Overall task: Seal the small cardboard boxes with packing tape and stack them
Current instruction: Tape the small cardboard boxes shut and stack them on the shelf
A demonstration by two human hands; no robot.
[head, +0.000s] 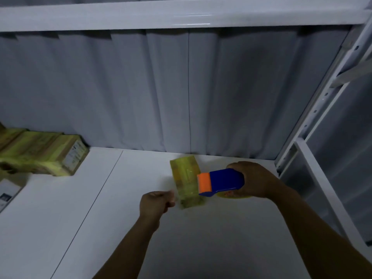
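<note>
A small cardboard box [186, 181] covered in yellowish tape lies on the white shelf surface [201, 238], near the back curtain. My right hand [254, 181] grips a blue tape dispenser [225, 181] with an orange front piece, held over the box's right side. The yellow tape roll [233, 195] shows under the dispenser. My left hand [156, 203] has its fingers curled at the box's near left corner. Blur hides whether it pinches the box or a tape end.
Several taped boxes [40, 154] are stacked at the back left against the grey curtain [141, 87]. A flat white-labelled item [8, 190] lies at the far left edge. A white metal rack upright [314, 121] stands to the right, and a shelf beam [181, 15] runs overhead.
</note>
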